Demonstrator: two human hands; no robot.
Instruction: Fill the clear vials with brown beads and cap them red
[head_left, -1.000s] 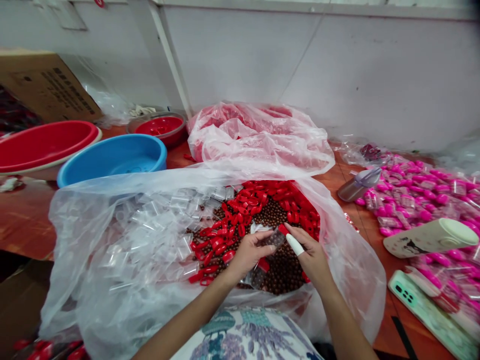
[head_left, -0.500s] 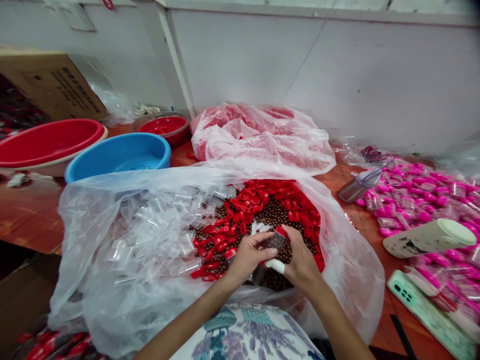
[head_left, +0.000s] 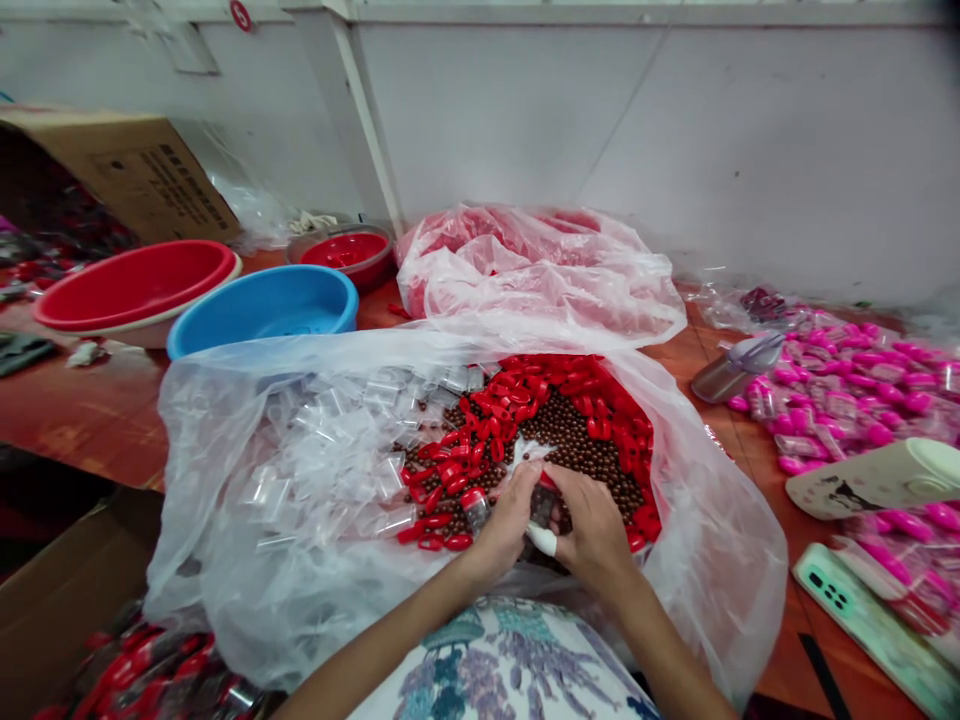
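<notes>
Closure, apparently: pinching red-topped container (head_left: pixel 541 508) at five o'clock between curled left hand (head_left: pixel 513 516) and right hand (head_left: pixel 598 518); next needing firm pressure.

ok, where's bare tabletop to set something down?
Widest: the red tabletop bordered by the red basin, blue basin and left edge of the plastic sheeting. A narrower strip lies between sheeting and phone. Crowded: far right, pink pieces and cream bottle; mid-sheeting, where left hand and right hand meet.
</notes>
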